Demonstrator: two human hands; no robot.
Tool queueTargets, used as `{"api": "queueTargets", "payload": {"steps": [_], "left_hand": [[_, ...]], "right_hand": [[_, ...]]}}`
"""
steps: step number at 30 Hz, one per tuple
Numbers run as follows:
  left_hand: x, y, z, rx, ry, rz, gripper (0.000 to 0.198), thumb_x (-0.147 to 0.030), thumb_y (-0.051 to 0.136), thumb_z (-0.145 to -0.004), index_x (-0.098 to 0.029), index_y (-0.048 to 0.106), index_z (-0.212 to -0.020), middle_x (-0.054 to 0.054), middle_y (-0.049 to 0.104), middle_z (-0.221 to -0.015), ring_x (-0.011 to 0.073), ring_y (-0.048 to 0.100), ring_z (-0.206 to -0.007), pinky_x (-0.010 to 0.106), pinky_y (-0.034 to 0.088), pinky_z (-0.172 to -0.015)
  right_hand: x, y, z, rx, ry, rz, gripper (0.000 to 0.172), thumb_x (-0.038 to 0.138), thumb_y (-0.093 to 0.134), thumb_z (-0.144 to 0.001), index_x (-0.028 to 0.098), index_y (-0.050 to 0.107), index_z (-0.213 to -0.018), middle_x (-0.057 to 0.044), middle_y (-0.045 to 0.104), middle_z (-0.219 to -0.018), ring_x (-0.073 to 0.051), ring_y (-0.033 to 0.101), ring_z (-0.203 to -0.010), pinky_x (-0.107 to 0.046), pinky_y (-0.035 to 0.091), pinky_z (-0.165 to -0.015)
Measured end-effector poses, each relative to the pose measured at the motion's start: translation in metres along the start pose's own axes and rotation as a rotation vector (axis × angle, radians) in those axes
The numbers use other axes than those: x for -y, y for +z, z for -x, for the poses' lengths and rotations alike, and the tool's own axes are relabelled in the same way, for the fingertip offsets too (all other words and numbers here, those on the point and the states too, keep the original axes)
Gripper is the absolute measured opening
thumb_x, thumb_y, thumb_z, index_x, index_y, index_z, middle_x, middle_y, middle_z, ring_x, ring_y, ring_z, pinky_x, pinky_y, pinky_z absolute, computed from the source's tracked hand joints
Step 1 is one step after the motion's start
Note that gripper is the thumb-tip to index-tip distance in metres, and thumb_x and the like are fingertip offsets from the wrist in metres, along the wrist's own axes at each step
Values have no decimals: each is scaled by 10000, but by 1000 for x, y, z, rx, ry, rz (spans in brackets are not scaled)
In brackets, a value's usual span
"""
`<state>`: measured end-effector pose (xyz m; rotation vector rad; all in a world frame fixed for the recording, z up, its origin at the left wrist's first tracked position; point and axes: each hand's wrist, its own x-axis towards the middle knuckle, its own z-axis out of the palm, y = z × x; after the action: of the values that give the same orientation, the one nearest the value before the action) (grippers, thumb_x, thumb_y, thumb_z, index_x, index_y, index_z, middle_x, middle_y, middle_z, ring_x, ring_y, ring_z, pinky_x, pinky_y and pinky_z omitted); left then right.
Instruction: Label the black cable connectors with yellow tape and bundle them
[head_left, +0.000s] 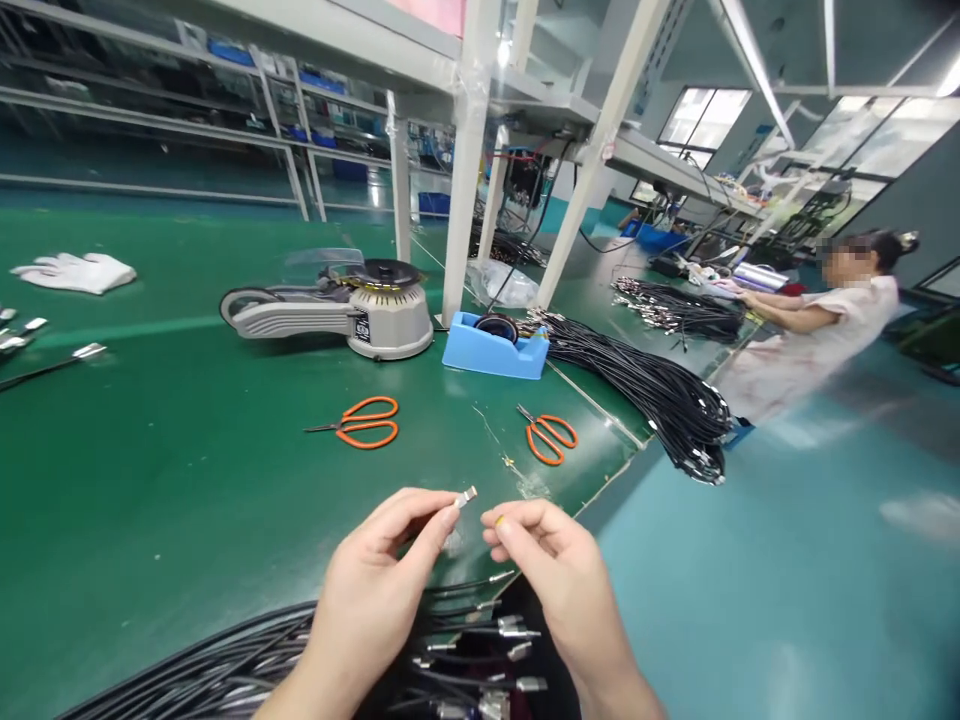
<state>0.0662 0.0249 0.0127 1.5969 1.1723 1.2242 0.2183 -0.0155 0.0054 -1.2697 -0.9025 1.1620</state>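
Pinched between the thumb and fingers of my left hand (386, 560) is a cable connector (466, 496), its metal tip pointing up and right. Just to its right, my right hand (559, 560) pinches a small piece of yellow tape (500, 521) between thumb and forefinger. A narrow gap separates the tape from the connector. Below both hands lies a bundle of black cables (247, 650) with metal connector ends, partly hidden by my left forearm. The rest of the held cable is hidden behind my left hand.
Two orange-handled scissors (369, 432) (551, 438) lie on the green table (187, 480). Behind them stand a round tape dispenser (390, 320) and a blue tape holder (495, 352). More black cables (637, 385) overhang the right edge. A white glove (75, 272) lies left; a co-worker (832, 310) is at right.
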Motion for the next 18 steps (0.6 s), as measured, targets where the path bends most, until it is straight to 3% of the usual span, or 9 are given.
{"api": "queueTargets", "payload": {"steps": [8, 13, 18], "left_hand": [[11, 10, 14, -32, 328, -299, 107, -233, 567, -867, -208, 661, -912, 8, 712, -814, 135, 667, -727, 225, 533, -682], [16, 10, 20, -83, 377, -337, 92, -176, 578, -857, -213, 607, -937, -9, 676, -819, 120, 642, -723, 206, 512, -674], [15, 7, 21, -32, 428, -335, 120, -111, 543, -866, -217, 590, -895, -31, 649, -769, 99, 614, -687, 195, 482, -658]], "right_hand": [[-6, 18, 12, -63, -37, -95, 147, 325, 687, -766, 178, 690, -760, -71, 724, -883, -196, 669, -831, -293, 546, -737], [-6, 27, 14, -102, -29, -109, 153, 319, 695, -737, 172, 673, -698, -61, 712, -812, -187, 663, -759, -302, 548, -737], [-3, 30, 13, -116, -19, -98, 141, 300, 698, -716, 175, 661, -662, -57, 708, -783, -186, 664, -741, -295, 549, -717]]}}
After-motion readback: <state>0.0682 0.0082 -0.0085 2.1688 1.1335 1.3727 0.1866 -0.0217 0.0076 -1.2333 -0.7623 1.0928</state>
